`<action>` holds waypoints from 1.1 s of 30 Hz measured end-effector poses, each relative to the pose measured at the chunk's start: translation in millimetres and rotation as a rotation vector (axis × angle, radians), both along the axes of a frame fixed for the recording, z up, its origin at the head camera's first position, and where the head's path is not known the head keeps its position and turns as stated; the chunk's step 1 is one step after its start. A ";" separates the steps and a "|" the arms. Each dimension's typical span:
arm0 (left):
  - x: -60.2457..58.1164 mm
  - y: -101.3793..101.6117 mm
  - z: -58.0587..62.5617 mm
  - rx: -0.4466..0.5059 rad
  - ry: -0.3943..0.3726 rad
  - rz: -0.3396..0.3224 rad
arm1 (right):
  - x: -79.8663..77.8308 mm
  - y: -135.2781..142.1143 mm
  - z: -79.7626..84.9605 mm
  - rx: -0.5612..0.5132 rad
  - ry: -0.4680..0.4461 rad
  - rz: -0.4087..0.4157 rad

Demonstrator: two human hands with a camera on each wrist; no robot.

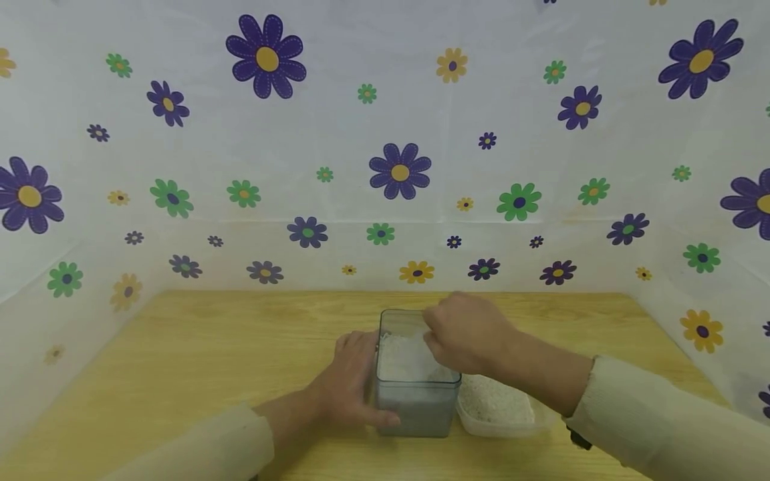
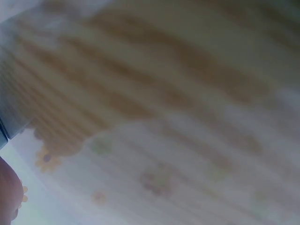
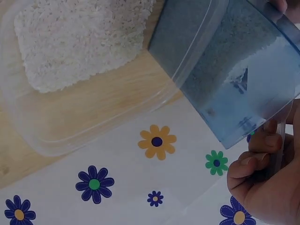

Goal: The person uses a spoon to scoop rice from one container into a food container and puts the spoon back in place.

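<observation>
A translucent grey-blue square container (image 1: 415, 409) with white rice (image 1: 400, 357) in it stands upright on the table. My left hand (image 1: 351, 384) holds it at its left side, the thumb across the front face and the fingers towards the back. Over the right part of the rim, my right hand (image 1: 466, 334) grips the handle of a clear plastic scoop (image 3: 272, 79), its fingers curled round it. The scoop's bowl shows through the wall in the right wrist view, inside the container above the rice. Only an edge of the container (image 2: 14, 108) appears in the left wrist view.
Right beside the container, under my right forearm, sits a low clear plastic tub (image 3: 47, 145) holding a heap of rice (image 3: 84, 42). The wooden table (image 1: 240, 347) is bounded at the back and sides by a white flower-print sheet (image 1: 337, 133).
</observation>
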State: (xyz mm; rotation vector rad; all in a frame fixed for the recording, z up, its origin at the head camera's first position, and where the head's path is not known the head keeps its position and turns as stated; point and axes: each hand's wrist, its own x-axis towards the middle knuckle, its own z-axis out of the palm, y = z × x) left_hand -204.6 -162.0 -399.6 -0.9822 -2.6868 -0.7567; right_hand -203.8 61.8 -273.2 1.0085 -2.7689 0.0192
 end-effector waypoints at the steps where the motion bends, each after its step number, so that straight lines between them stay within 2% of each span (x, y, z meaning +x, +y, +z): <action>1: 0.0 -0.1 -0.3 -0.002 0.001 0.000 | -0.3 -0.2 -1.4 -0.014 -0.031 -0.015; 9: 1.0 -0.4 0.5 0.011 0.012 -0.002 | -2.0 0.2 -2.6 -0.094 -0.192 -0.081; 16: 1.2 -0.8 -0.3 -0.004 0.047 -0.014 | -3.7 7.2 -3.5 -0.240 -0.346 -0.171; 23: 1.3 0.3 -1.0 -0.004 0.027 0.005 | -6.5 20.5 -4.7 -0.379 -0.453 -0.217; 33: 2.4 1.1 1.4 0.002 0.015 0.000 | -7.8 35.3 0.3 -0.484 -0.473 -0.208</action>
